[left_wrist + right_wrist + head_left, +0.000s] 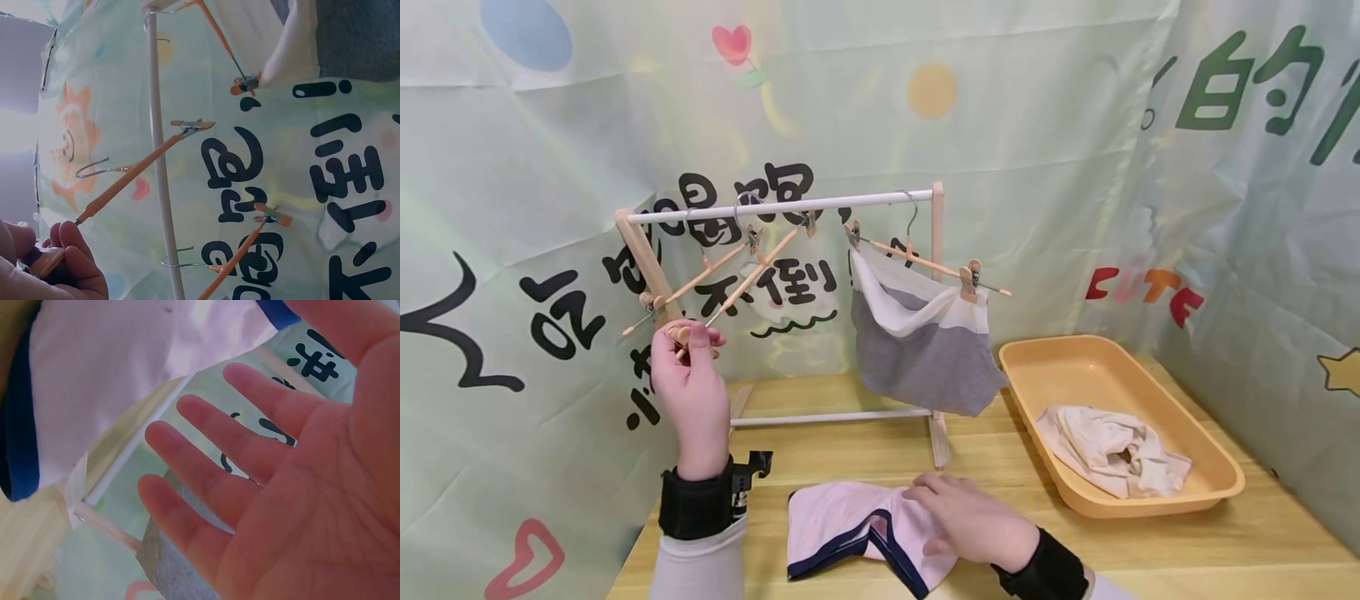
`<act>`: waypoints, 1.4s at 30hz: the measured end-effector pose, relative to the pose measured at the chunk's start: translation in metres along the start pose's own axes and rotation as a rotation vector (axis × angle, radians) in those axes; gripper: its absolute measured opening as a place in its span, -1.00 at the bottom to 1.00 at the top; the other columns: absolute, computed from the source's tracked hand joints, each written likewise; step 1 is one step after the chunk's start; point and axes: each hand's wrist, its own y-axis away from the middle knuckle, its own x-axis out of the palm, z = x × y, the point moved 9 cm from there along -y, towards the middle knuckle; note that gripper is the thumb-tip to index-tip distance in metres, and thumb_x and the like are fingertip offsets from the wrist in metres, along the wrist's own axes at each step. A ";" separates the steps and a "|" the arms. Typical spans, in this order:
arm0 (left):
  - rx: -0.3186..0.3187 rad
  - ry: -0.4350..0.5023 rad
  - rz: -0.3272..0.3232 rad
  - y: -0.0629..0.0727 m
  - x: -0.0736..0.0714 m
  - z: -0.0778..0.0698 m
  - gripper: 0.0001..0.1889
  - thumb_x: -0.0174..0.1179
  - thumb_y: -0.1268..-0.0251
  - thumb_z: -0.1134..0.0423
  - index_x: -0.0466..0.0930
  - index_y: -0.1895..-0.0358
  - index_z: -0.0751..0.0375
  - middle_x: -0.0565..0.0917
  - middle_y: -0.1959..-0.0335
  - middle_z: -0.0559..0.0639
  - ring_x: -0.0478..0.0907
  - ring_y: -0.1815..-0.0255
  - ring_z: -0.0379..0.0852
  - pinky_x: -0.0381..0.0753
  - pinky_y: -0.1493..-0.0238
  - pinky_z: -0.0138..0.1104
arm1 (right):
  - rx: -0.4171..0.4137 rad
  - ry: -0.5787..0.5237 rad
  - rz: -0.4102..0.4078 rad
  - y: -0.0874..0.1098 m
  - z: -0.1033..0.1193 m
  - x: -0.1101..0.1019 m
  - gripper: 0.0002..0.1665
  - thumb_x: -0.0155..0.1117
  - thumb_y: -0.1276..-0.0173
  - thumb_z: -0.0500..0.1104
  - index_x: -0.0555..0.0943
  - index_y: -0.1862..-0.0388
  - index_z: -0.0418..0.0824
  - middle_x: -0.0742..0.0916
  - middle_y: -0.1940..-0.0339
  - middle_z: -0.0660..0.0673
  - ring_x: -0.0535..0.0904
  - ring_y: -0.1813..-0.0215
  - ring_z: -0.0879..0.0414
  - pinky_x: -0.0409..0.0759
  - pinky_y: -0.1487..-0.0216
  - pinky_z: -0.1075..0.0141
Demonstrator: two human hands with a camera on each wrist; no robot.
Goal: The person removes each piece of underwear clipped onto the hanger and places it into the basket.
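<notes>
My left hand [691, 396] pinches a clip [51, 261] at the lower end of a wooden clip hanger [751, 278]. This hanger slants up to the right in front of the rack; its wire hook [94, 167] looks apart from the rail in the left wrist view. On the table lies a pink garment [831, 521] with navy trim, its exact kind unclear. Over that garment's right side is my right hand [973, 521], fingers extended and spread. The right wrist view shows its palm [312, 506] with nothing in it.
The small rack [850, 202] carries another bare hanger [707, 272] at left. A grey-and-white garment [925, 367] hangs clipped at right. Beside the rack, a yellow-orange tray [1060, 367] holds a crumpled cream cloth [1108, 446]. Printed curtains stand behind and at both sides.
</notes>
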 end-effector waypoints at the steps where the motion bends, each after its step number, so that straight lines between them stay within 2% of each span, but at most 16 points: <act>1: 0.001 -0.013 0.000 -0.002 0.001 0.001 -0.90 0.09 -0.59 0.17 0.46 0.14 0.10 0.60 0.29 -0.06 0.57 0.21 -0.12 0.51 0.03 -0.35 | -0.008 0.008 -0.004 0.000 0.001 0.001 -0.15 0.57 -0.15 0.13 0.50 -0.39 -0.07 0.61 -0.29 -0.09 0.56 -0.33 -0.09 0.56 -0.30 -0.12; 7: 0.004 -0.074 -0.013 -0.013 0.003 0.006 -0.89 0.09 -0.59 0.12 0.47 0.15 0.05 0.60 0.28 -0.09 0.59 0.19 -0.08 0.52 0.05 -0.35 | -0.016 0.004 0.005 -0.001 0.001 0.009 -0.10 0.61 -0.10 0.15 0.50 -0.40 -0.05 0.61 -0.30 -0.05 0.57 -0.31 -0.06 0.59 -0.26 -0.11; 10: 0.007 -0.090 -0.013 -0.019 0.006 0.009 -0.90 0.09 -0.60 0.13 0.45 0.16 0.02 0.60 0.28 -0.10 0.59 0.20 -0.12 0.54 0.05 -0.36 | -0.001 -0.009 0.027 -0.001 0.000 0.013 -0.10 0.63 -0.08 0.12 0.49 -0.40 0.00 0.59 -0.34 -0.04 0.55 -0.34 -0.06 0.59 -0.24 -0.14; 16: 0.002 -0.105 -0.008 -0.026 0.010 0.014 -0.90 0.07 -0.61 0.15 0.43 0.16 0.04 0.57 0.26 -0.07 0.59 0.19 -0.09 0.58 0.04 -0.37 | 0.032 -0.029 0.080 -0.001 -0.001 0.023 -0.08 0.62 -0.11 0.11 0.45 -0.45 0.06 0.55 -0.41 -0.04 0.52 -0.39 -0.08 0.56 -0.27 -0.18; 20: -0.016 -0.129 -0.015 -0.029 0.012 0.017 -0.93 0.06 -0.62 0.20 0.43 0.14 0.06 0.56 0.25 -0.05 0.58 0.20 -0.17 0.59 0.02 -0.41 | 0.029 -0.036 0.083 -0.001 0.001 0.025 -0.05 0.63 -0.09 0.07 0.43 -0.47 0.06 0.54 -0.42 -0.05 0.52 -0.38 -0.08 0.57 -0.25 -0.19; 27: -0.054 -0.170 -0.033 -0.031 0.014 0.020 -0.92 0.07 -0.61 0.21 0.44 0.16 0.07 0.56 0.32 -0.18 0.60 0.22 -0.18 0.58 0.07 -0.45 | 0.009 -0.047 0.089 -0.001 0.002 0.027 -0.02 0.65 -0.09 0.03 0.41 -0.49 0.03 0.54 -0.41 -0.06 0.53 -0.38 -0.02 0.61 -0.22 -0.10; 33: -0.056 -0.190 -0.029 -0.032 0.015 0.023 -0.91 0.08 -0.61 0.20 0.44 0.17 0.06 0.56 0.34 -0.20 0.59 0.26 -0.29 0.58 0.08 -0.46 | 0.005 -0.047 0.082 -0.002 0.001 0.028 -0.04 0.66 -0.08 0.01 0.44 -0.47 0.02 0.55 -0.39 -0.03 0.54 -0.35 0.00 0.63 -0.20 -0.06; 42: -0.055 -0.210 -0.029 -0.031 0.013 0.027 -0.91 0.09 -0.60 0.24 0.45 0.18 0.07 0.55 0.37 -0.24 0.59 0.28 -0.29 0.60 0.11 -0.47 | -0.013 -0.040 0.053 -0.002 0.004 0.027 -0.07 0.67 -0.03 -0.05 0.49 -0.41 -0.02 0.57 -0.34 -0.01 0.57 -0.30 0.05 0.66 -0.14 0.04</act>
